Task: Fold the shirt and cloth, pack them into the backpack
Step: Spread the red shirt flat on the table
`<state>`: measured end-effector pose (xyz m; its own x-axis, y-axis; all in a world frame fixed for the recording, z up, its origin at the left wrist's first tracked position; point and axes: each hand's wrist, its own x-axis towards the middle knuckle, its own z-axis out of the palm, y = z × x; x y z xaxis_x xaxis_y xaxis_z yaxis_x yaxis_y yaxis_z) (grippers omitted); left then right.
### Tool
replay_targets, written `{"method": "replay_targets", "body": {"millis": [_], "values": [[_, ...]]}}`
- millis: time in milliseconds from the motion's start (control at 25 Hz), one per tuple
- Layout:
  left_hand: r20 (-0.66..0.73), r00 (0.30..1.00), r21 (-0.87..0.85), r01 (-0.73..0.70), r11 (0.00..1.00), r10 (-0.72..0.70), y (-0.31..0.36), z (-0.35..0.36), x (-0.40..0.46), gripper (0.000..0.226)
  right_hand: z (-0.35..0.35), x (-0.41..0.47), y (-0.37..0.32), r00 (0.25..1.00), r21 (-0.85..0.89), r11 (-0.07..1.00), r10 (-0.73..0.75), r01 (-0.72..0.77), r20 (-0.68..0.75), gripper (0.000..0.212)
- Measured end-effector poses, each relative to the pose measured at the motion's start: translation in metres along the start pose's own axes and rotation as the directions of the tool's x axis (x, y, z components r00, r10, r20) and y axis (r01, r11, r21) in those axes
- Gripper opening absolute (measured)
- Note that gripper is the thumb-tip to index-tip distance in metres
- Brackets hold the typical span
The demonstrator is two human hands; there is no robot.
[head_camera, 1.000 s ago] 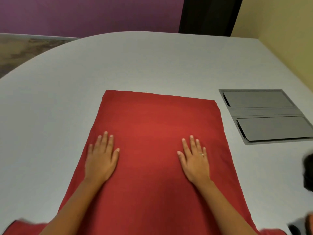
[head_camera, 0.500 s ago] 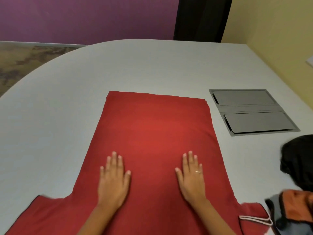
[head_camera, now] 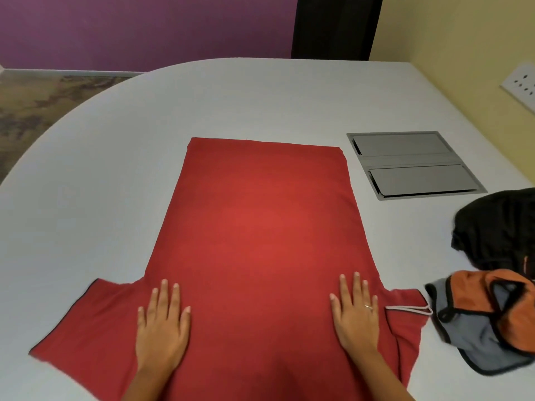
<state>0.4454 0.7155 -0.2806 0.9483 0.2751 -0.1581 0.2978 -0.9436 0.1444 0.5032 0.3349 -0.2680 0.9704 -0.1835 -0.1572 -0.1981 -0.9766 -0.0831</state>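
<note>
Two bare forearms reach forward from the bottom edge; the left hand (head_camera: 162,328) lies palm down, fingers straight and slightly spread; the right hand (head_camera: 356,322) lies likewise, a ring on one finger.

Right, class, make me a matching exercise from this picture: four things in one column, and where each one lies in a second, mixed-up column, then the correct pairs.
Things
1. red shirt
2. left hand
3. metal panel
4. orange and grey bag

Places
A. set into the table, beyond the shirt's far right corner
B. flat on the shirt near its left sleeve
C. spread flat in the middle of the table
D. on the table just right of the shirt's right sleeve

Pairs: 1-C, 2-B, 3-A, 4-D
</note>
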Motion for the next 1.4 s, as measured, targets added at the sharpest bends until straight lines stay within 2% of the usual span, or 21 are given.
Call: {"method": "replay_targets", "body": {"millis": [160,240,360,440,640,760,920,1000,1040,1120,1200,1280,1400], "values": [[0.015,0.997,-0.015,0.079,0.997,-0.079,-0.01,-0.007,-0.028,0.073,-0.006,-0.023,0.015,0.999,0.018,0.998,0.052,-0.052,0.002,0.076],[0.03,1.0,-0.016,0.001,1.0,0.0,0.007,-0.008,-0.047,0.073,-0.002,-0.045,-0.002,0.999,0.037,0.998,-0.041,0.041,-0.009,0.07],[0.095,0.978,-0.029,-0.183,0.983,0.185,0.035,0.002,-0.079,0.068,0.016,-0.088,-0.024,0.959,0.058,0.958,-0.282,0.281,0.016,0.059],[0.116,0.973,-0.041,-0.196,0.98,0.2,0.038,0.008,-0.095,0.066,0.02,-0.107,-0.02,0.95,0.05,0.951,-0.308,0.305,0.045,0.056],[0.101,0.978,0.007,-0.183,0.983,0.182,0.019,0.007,-0.106,0.066,0.008,-0.097,0.037,0.992,0.024,0.995,-0.098,0.096,0.082,0.063],[0.096,0.979,0.013,-0.183,0.983,0.181,0.011,0.005,-0.11,0.067,-0.003,-0.086,0.078,0.994,-0.016,0.996,0.083,-0.082,0.068,0.064],[0.104,0.975,0.021,-0.2,0.98,0.196,0.011,0.006,-0.111,0.068,-0.013,-0.088,0.126,0.932,0.004,0.938,0.342,-0.345,0.121,0.071],[0.113,0.974,0.024,-0.202,0.979,0.198,0.012,0.006,-0.111,0.069,-0.016,-0.09,0.131,0.914,-0.006,0.921,0.386,-0.389,0.128,0.072],[0.114,0.973,0.025,-0.206,0.978,0.202,0.012,0.006,-0.11,0.069,-0.018,-0.088,0.128,0.919,-0.015,0.923,0.384,-0.384,0.087,0.071],[0.104,0.973,0.032,-0.209,0.977,0.204,0.012,0.007,-0.111,0.07,-0.02,-0.082,0.114,0.957,-0.012,0.958,0.286,-0.287,-0.039,0.065],[0.09,0.975,0.028,-0.208,0.978,0.204,0.012,0.007,-0.111,0.07,-0.023,-0.078,0.091,0.99,0.004,0.994,0.106,-0.106,-0.092,0.064],[0.087,0.976,0.011,-0.203,0.979,0.202,0.013,0.008,-0.112,0.069,-0.019,-0.082,0.06,0.996,-0.005,0.998,-0.057,0.057,-0.069,0.064],[0.072,0.978,-0.002,-0.195,0.981,0.195,0.014,0.009,-0.113,0.069,0.001,-0.099,0.031,0.985,0.013,0.985,-0.171,0.171,-0.001,0.065]]}}
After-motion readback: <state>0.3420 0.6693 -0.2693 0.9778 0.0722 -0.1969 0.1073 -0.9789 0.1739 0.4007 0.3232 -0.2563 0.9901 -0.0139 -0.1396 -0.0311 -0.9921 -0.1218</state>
